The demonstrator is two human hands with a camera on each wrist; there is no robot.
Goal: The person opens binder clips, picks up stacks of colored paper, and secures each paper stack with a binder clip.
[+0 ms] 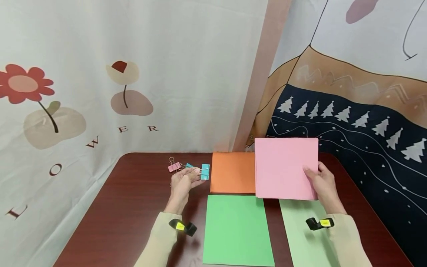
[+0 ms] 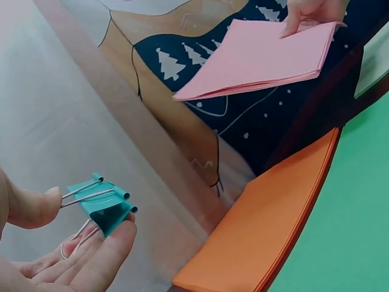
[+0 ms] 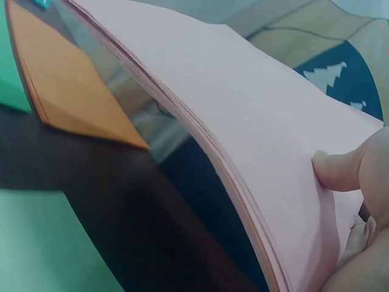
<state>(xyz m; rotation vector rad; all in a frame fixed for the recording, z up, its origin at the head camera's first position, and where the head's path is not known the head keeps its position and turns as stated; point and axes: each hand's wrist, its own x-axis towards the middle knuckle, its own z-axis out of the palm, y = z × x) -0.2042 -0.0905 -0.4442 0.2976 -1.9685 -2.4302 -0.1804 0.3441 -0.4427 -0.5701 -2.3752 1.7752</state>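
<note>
A teal binder clip (image 1: 205, 172) is pinched in my left hand (image 1: 181, 186). Up close in the left wrist view, the thumb lies on the clip's upper wire handle (image 2: 89, 196), and the lower handle meets the fingers. My right hand (image 1: 325, 186) grips a stack of pink paper (image 1: 283, 167) at its lower right edge, thumb on the front sheet and fingers behind. The stack is held raised and tilted over the table, its sheet edges slightly fanned in the right wrist view. Just beyond the left hand lie a pink binder clip (image 1: 173, 167) and another blue clip (image 1: 189, 165), partly hidden.
An orange paper stack (image 1: 231, 172) lies at the table's back edge, partly covered by the pink one. Bright green paper (image 1: 238, 230) sits in front of it, with pale green paper (image 1: 296, 237) to the right. Patterned curtains hang behind the dark red table (image 1: 133, 207).
</note>
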